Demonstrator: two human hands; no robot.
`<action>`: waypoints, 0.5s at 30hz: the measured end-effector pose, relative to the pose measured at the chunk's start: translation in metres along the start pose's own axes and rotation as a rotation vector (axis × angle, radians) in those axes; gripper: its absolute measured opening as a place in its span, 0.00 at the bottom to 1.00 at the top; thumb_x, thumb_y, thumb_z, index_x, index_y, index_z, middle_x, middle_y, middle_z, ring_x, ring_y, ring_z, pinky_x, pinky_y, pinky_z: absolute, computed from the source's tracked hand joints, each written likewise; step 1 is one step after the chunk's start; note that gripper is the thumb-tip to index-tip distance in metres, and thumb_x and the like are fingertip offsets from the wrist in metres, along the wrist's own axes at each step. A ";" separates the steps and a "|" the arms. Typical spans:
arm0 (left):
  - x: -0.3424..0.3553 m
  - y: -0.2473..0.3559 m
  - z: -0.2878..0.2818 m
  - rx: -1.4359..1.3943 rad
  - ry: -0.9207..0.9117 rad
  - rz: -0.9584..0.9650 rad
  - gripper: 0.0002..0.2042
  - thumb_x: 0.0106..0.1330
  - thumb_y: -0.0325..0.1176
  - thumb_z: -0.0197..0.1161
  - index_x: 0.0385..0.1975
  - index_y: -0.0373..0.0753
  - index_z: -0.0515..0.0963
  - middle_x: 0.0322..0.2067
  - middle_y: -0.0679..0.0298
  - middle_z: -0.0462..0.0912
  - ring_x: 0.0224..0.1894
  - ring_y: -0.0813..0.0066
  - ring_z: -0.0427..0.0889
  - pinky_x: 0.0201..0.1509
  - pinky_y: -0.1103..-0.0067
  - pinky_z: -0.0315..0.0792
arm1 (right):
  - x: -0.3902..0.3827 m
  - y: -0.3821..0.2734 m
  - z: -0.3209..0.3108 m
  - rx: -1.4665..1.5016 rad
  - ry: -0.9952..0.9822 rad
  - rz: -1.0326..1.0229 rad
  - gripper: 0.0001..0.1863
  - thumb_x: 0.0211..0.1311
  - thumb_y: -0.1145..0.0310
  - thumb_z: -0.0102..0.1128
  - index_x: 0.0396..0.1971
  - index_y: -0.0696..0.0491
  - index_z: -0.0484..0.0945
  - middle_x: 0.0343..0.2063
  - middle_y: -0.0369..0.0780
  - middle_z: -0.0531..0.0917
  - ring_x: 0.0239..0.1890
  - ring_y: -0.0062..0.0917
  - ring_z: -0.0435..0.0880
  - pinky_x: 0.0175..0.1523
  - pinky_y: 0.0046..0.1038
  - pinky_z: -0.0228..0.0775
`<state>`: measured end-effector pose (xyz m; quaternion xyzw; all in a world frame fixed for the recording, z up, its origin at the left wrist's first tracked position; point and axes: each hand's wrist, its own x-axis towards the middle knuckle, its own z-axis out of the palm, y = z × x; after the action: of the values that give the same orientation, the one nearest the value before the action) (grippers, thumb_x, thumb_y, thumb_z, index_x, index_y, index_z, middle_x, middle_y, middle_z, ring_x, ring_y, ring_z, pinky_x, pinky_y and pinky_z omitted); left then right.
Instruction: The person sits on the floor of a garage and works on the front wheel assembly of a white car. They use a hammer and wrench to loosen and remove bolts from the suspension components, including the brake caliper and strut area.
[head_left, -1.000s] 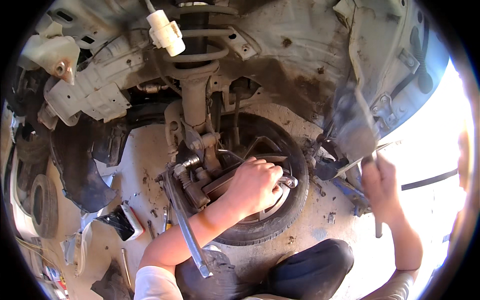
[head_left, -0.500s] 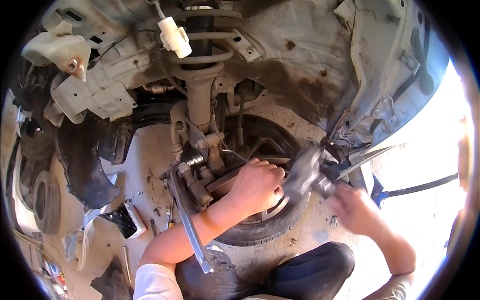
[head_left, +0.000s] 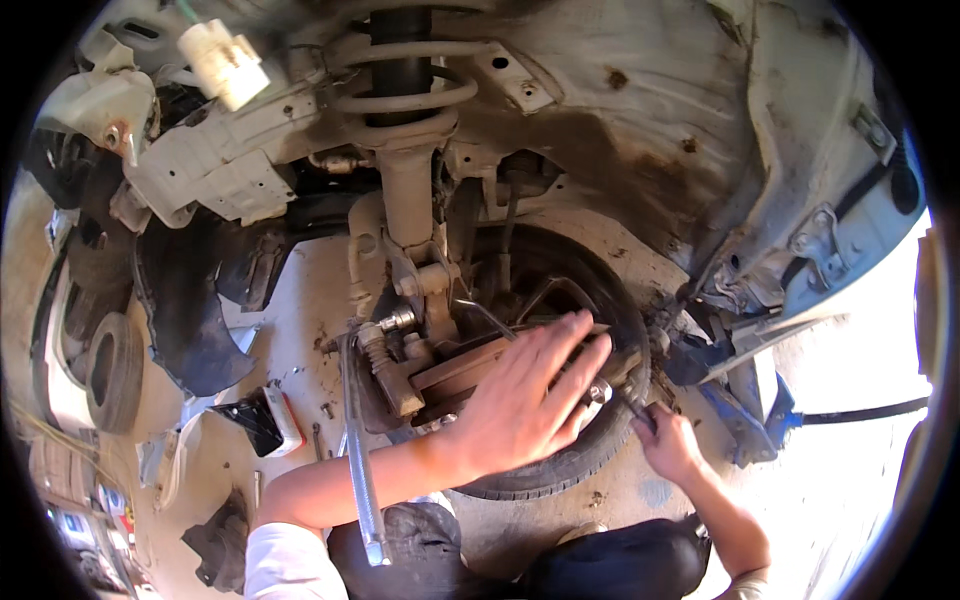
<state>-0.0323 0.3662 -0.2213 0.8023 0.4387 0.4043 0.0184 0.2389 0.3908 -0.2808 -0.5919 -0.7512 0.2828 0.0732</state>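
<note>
Widely splayed left grip (head_left: 522,405), right (head_left: 668,442) clutching handle (head_left: 632,404)

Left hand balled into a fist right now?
No, the left hand is open, with its fingers stretched out and the dark tyre visible behind them.

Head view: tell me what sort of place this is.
Likely a car repair workspace: an exposed strut with its coil spring, a wheel lying below, and a tool handle in the right hand.
</note>
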 end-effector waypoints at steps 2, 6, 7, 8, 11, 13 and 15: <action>-0.022 -0.003 0.000 0.031 0.076 0.175 0.32 0.48 0.29 0.68 0.57 0.35 0.67 0.51 0.48 0.70 0.44 0.55 0.77 0.39 0.67 0.75 | 0.015 0.027 0.035 -0.071 -0.086 -0.030 0.15 0.58 0.62 0.57 0.37 0.58 0.74 0.25 0.55 0.80 0.32 0.52 0.80 0.38 0.44 0.72; -0.078 0.003 -0.027 0.108 -0.251 0.316 0.13 0.60 0.34 0.61 0.45 0.45 0.75 0.38 0.65 0.77 0.42 0.75 0.80 0.46 0.82 0.75 | 0.033 0.053 0.075 -0.105 -0.117 -0.096 0.16 0.59 0.62 0.56 0.38 0.58 0.68 0.22 0.55 0.79 0.28 0.52 0.80 0.34 0.47 0.72; -0.097 0.004 -0.035 0.117 -0.327 0.241 0.11 0.60 0.33 0.59 0.42 0.41 0.73 0.35 0.65 0.75 0.40 0.74 0.79 0.44 0.81 0.75 | 0.038 0.049 0.078 -0.125 -0.134 -0.100 0.15 0.60 0.62 0.56 0.38 0.58 0.67 0.21 0.55 0.79 0.27 0.52 0.80 0.33 0.47 0.71; -0.119 0.001 -0.041 0.115 -0.361 0.156 0.08 0.60 0.32 0.59 0.38 0.40 0.73 0.32 0.66 0.74 0.36 0.75 0.78 0.39 0.79 0.74 | 0.040 0.048 0.077 -0.150 -0.148 -0.104 0.15 0.60 0.62 0.56 0.38 0.58 0.67 0.21 0.55 0.79 0.26 0.52 0.80 0.32 0.47 0.71; -0.140 0.014 -0.073 0.110 -0.244 -0.294 0.10 0.55 0.35 0.67 0.22 0.43 0.71 0.24 0.65 0.74 0.26 0.72 0.76 0.28 0.77 0.71 | 0.044 0.063 0.075 -0.172 -0.188 -0.182 0.16 0.61 0.62 0.55 0.40 0.56 0.65 0.22 0.53 0.80 0.26 0.51 0.80 0.31 0.46 0.71; -0.162 0.026 -0.094 0.312 -0.165 -0.490 0.15 0.50 0.38 0.71 0.29 0.40 0.70 0.27 0.60 0.75 0.27 0.65 0.76 0.29 0.72 0.70 | 0.048 0.065 0.069 -0.201 -0.245 -0.230 0.16 0.62 0.61 0.55 0.42 0.55 0.64 0.24 0.52 0.80 0.26 0.49 0.81 0.31 0.46 0.72; -0.173 0.039 -0.098 0.412 0.061 -0.563 0.22 0.47 0.40 0.73 0.35 0.38 0.70 0.33 0.56 0.74 0.31 0.63 0.76 0.33 0.70 0.70 | 0.052 0.065 0.063 -0.297 -0.281 -0.290 0.18 0.62 0.59 0.54 0.43 0.55 0.63 0.24 0.52 0.81 0.26 0.48 0.81 0.31 0.46 0.72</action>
<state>-0.1208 0.1857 -0.2497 0.6243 0.7156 0.3099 -0.0463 0.2508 0.4266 -0.3778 -0.4369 -0.8645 0.2354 -0.0799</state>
